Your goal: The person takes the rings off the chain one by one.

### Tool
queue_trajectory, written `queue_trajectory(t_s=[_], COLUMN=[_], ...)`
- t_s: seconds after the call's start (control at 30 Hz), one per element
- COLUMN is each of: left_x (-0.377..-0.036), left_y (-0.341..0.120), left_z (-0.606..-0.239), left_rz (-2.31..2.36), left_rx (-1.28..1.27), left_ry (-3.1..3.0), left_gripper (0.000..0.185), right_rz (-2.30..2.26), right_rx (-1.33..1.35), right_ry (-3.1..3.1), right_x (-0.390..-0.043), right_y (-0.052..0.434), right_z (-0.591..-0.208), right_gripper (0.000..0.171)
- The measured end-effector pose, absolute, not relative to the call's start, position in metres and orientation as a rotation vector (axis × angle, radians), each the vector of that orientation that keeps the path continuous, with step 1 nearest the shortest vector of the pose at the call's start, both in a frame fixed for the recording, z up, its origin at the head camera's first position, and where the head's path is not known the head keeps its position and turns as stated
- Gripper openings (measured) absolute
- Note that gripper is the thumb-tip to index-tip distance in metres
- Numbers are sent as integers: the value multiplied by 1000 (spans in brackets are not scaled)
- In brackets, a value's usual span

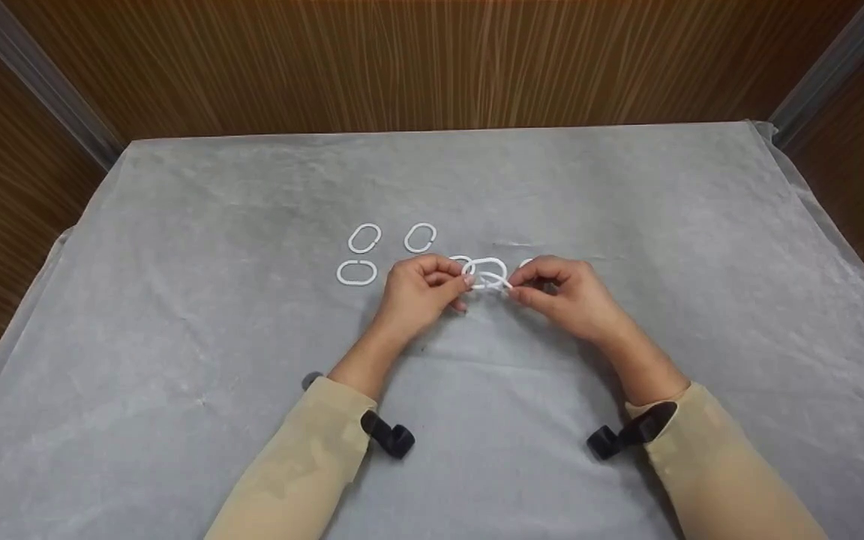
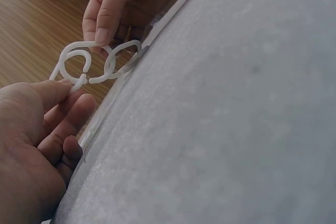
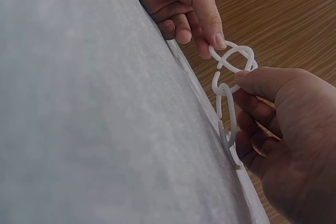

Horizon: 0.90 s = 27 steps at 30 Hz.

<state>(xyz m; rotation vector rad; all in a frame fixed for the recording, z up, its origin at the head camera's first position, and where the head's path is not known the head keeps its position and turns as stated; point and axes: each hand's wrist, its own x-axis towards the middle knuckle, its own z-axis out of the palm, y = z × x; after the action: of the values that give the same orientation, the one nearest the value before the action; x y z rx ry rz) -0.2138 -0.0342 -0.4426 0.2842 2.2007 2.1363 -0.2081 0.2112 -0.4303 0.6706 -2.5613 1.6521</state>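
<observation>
My left hand [image 1: 417, 292] pinches a white plastic chain link [image 2: 79, 84] between thumb and fingers. Facing it, my right hand [image 1: 574, 300] pinches a second white link [image 2: 112, 66]. The two links overlap in the gap between the hands; whether they are joined there I cannot tell. A third link [image 3: 232, 116] is threaded through the second one and hangs below it in the right wrist view. Small openings show in the rings.
Three loose white links, upper left [image 1: 365, 225], upper right [image 1: 406, 238] and lower left [image 1: 357, 283], lie left of my hands on the grey cloth [image 1: 177, 337]. Part of another link [image 1: 526, 262] shows by my right fingers. Wood-grain panels [image 1: 432, 67] stand around the table.
</observation>
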Motion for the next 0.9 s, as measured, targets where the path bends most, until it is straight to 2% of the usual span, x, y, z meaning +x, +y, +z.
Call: queue_trajectory(t_s=[0.9], left_x=[-212], left_y=[-34], left_z=[-439], left_rz=[2094], left_rx=[237], left_ry=[2222], left_gripper=[10], right_rz=[1730], right_rx=[696], right_ry=[-2549], right_x=[-207], right_y=[211], right_z=[-430], right_gripper=[9])
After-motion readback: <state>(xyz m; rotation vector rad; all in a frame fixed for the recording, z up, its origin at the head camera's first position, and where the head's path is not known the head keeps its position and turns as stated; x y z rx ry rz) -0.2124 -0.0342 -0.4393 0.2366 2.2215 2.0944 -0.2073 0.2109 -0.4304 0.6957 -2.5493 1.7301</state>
